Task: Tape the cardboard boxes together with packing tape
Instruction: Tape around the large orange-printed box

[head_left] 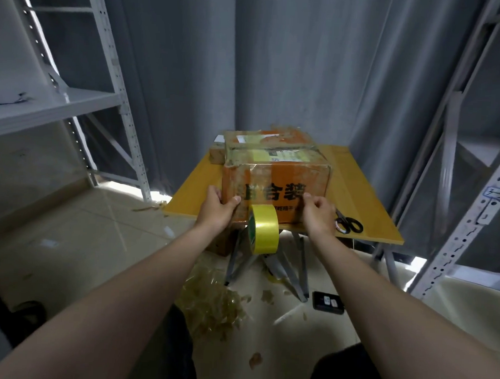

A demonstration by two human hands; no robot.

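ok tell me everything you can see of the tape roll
The tape roll is wide, glossy yellow, with a green side face turned left. It hangs on edge before the box front, dropping below the table edge, between both hands. Neither holds it: the left hand grips the box's left corner, and the right hand has curled fingers at the box front. What suspends it is unclear, perhaps a clear strip to the box.

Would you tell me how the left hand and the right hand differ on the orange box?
The left hand grips the orange box's left front corner, thumb on its front; the right hand pinches something unclear on that front. The left hand is left of the yellow tape roll; the right hand is right of it, near the scissors. Both touch the box.
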